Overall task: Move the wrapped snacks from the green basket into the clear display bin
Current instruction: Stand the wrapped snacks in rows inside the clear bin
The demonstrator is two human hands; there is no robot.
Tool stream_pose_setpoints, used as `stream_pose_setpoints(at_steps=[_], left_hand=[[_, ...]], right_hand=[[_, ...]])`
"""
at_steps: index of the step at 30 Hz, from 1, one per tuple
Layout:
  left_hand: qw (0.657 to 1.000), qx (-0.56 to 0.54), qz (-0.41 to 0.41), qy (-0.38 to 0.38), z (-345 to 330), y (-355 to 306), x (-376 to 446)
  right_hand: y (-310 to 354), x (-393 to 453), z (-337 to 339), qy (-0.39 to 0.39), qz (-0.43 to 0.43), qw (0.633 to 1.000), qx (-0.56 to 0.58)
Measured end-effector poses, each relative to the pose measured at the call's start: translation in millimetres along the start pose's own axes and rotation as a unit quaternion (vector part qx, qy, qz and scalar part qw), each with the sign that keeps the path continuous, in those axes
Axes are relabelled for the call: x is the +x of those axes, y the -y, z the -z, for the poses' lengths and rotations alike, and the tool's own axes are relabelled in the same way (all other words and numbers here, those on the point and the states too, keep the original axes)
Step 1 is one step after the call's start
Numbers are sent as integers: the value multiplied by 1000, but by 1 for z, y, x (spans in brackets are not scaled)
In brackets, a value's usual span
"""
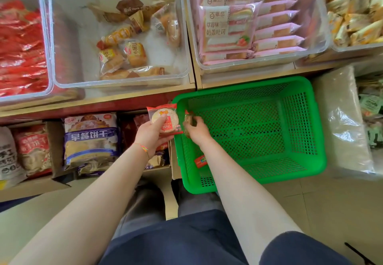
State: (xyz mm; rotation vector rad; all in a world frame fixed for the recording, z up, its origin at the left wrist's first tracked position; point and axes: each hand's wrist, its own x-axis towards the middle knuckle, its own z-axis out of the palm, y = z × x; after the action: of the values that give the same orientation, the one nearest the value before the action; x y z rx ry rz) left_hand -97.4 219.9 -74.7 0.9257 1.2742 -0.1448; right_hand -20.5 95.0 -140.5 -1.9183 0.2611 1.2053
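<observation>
My left hand (152,134) grips a round rice cracker in a red-edged wrapper (165,119), held just left of the green basket (300,132). My right hand (196,129) reaches over the basket's left wall and pinches a second wrapped snack (189,120) beside the first. One small red wrapped snack (200,160) lies inside the basket against its left wall; the rest of the basket floor is bare mesh. The clear display bin (68,61) stands on the shelf above, holding several wrapped bread snacks (128,51) on its right side.
A clear bin of red packets (20,49) sits at the left, one of pink toast packs (248,20) at the right, another of yellow snacks (356,10) far right. Cartons with large biscuit bags (91,140) stand below the shelf. A plastic-wrapped box (342,124) flanks the basket.
</observation>
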Motion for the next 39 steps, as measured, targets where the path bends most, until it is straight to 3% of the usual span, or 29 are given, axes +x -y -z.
stream_pose_setpoints(at_steps=[4, 8, 10, 12, 15, 19, 25, 32, 35, 39], left_hand=[[1000, 5, -12, 26, 7, 1, 0], [999, 32, -19, 31, 15, 1, -2], [998, 47, -28, 40, 17, 0, -5], [997, 57, -28, 52, 19, -5, -12], [994, 53, -21, 95, 20, -17, -27], [987, 69, -50, 138, 35, -40, -47], [984, 36, -42, 169, 121, -67, -54], [981, 30, -86, 169, 249, -142, -61], [984, -11, -134, 118, 308, -196, -50], [963, -81, -257, 32, 365, -268, -24]], right_hand=[[-10, 8, 1, -79, 11, 996, -35], [0, -10, 28, -111, 17, 984, 141], [8, -29, 41, -74, 11, 958, 276], [12, -46, 44, -5, 25, 944, 328], [21, -71, 31, 63, 61, 948, 306], [51, -91, -4, 86, 89, 964, 234], [90, -116, -66, 80, 109, 969, 204], [176, -159, -182, 70, 148, 943, 290], [221, -164, -231, 19, 182, 931, 317], [272, -157, -271, -75, 199, 926, 312]])
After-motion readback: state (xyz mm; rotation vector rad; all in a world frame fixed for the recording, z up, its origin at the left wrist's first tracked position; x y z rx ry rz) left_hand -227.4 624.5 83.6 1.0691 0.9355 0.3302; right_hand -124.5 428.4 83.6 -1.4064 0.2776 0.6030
